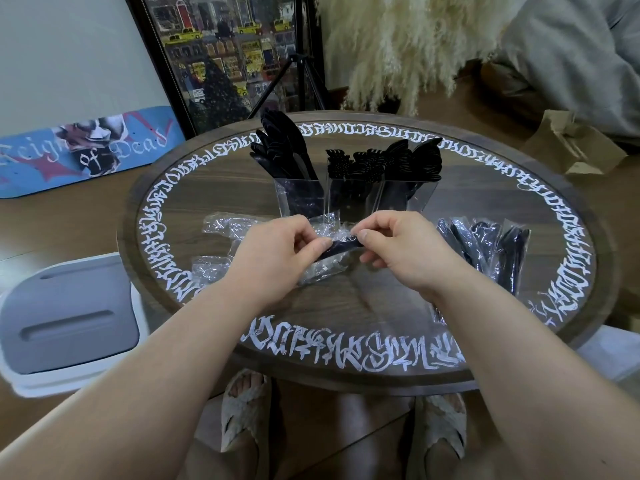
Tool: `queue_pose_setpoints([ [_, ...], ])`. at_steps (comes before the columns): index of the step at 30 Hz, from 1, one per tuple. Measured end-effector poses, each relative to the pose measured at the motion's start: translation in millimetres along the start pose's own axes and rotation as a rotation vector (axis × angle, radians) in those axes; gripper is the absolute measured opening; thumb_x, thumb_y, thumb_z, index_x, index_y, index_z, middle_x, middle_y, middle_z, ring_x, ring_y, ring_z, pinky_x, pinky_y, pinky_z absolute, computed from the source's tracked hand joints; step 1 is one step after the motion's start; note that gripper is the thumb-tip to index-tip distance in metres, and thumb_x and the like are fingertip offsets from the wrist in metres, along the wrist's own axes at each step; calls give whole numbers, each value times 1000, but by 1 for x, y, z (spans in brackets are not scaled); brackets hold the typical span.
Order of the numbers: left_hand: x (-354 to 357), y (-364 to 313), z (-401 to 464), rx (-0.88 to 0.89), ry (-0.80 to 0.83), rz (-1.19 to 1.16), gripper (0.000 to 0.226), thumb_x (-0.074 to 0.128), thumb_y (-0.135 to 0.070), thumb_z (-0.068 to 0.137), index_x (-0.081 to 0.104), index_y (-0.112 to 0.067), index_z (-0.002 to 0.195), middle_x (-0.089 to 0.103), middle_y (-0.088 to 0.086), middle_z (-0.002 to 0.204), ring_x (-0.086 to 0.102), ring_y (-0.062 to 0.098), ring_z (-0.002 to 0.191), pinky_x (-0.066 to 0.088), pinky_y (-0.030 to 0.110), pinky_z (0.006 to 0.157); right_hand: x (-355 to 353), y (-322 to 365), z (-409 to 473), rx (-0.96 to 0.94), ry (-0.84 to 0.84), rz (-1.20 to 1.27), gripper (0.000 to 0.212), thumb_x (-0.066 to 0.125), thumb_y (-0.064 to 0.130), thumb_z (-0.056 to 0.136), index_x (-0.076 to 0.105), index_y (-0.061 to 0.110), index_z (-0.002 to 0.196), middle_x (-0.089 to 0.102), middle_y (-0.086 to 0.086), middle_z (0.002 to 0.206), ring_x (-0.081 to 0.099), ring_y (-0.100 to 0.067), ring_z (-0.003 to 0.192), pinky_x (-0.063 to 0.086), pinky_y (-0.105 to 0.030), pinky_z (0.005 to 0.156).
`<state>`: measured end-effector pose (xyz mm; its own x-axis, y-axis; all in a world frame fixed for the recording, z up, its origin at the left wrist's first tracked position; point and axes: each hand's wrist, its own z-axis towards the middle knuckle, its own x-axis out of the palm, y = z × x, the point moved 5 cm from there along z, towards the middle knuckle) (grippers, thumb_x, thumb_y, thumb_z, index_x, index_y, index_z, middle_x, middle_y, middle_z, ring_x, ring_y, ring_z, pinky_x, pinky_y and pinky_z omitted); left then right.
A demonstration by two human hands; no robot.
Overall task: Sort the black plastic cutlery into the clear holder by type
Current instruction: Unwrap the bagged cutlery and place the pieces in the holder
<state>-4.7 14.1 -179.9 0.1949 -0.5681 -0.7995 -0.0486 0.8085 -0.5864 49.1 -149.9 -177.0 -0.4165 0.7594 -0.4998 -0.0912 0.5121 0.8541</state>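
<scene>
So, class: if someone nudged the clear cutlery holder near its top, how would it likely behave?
The clear cutlery holder is tall and narrow, and black cutlery fans well above its rim, so it looks top-heavy and apt to tip. It probably weighs little. On the glossy round table it might slide instead.

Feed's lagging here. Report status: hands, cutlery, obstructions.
Both hands, left and right, pinching one wrapped cutlery piece above table. Clear holder part-filled. Wrapped pieces waiting right. Nothing blocking.

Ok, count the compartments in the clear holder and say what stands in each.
3, side by side in the clear holder: left compartment has knives, middle compartment forks, right compartment spoons. Their lower ends are hard to see.
</scene>
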Motion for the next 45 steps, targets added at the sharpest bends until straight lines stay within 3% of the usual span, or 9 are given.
queue_pose_setpoints([
  [7, -7, 0, 2, -27, -107, -42, 21, 51, -41, 93, 62, -23, 94, 62, -7, 94, 55, 8, 85, 40, 20, 72, -3, -4, 3, 23, -80, 64, 24, 54, 12, 94, 65, 24, 75, 66, -3, 63, 66, -30, 71, 56, -52, 76],
  [10, -14, 10, 6, -118, -175, -24, 31, 40, -33, 99, 55, -18, 121, 58, -1, 117, 53, 13, 102, 38, 28, 83, -13, -12, 6, 85, -197, 189, 25, 53, 11, 95, 64, 22, 75, 63, -2, 63, 61, -15, 61, 53, -41, 68],
  [15, -11, 30, 6, -255, -119, -29, 28, 39, -22, 100, 54, -20, 123, 67, -1, 81, 63, 17, 77, 48, 33, 70, -18, -17, 8, 134, -210, 316, 23, 53, 9, 95, 64, 19, 77, 62, -2, 73, 59, -7, 56, 48, -22, 58],
  [22, -15, 24, 8, -238, -166, -63, 21, 47, -18, 99, 61, -23, 114, 67, -9, 72, 55, -9, 54, 34, 8, 46, -9, -21, 6, 190, -82, 341, 20, 54, 9, 95, 62, 18, 81, 63, -2, 71, 58, -10, 56, 47, -24, 58],
  [28, -18, 29, 8, -215, -184, 41, 25, 46, -14, 97, 62, -20, 115, 70, -4, 85, 64, 14, 79, 48, 27, 72, -21, -23, 6, 199, -176, 385, 17, 61, 9, 90, 66, 14, 74, 61, 1, 61, 52, -7, 51, 45, -20, 53],
  [35, -15, 41, 10, -261, -169, 137, 22, 44, -14, 96, 61, -18, 111, 68, 3, 83, 58, 22, 79, 41, 31, 68, -23, -22, 3, 196, -175, 426, 15, 64, 7, 89, 67, 11, 75, 61, -2, 61, 52, -5, 48, 46, -18, 50],
  [38, -19, 50, 8, -327, -150, 203, 27, 44, -16, 95, 58, -18, 118, 66, 7, 106, 57, 27, 95, 44, 35, 78, -33, -25, 2, 214, -223, 458, 14, 64, 6, 88, 67, 10, 75, 60, -3, 61, 51, -4, 45, 44, -18, 48],
  [41, -17, 44, 5, -248, -153, 304, 37, 49, -17, 92, 53, -18, 129, 49, 7, 133, 45, 30, 118, 37, 38, 97, -36, -29, 0, 231, -229, 435, 15, 63, 4, 88, 66, 9, 74, 60, -3, 61, 51, -4, 44, 44, -17, 47],
  [45, 8, 11, 4, 55, -30, 213, 37, 52, -25, 93, 53, -22, 130, 48, 1, 132, 47, 18, 119, 38, 32, 100, -30, -27, 0, 216, -219, 355, 18, 62, 4, 88, 67, 10, 72, 60, -3, 60, 52, -5, 46, 46, -17, 48],
])
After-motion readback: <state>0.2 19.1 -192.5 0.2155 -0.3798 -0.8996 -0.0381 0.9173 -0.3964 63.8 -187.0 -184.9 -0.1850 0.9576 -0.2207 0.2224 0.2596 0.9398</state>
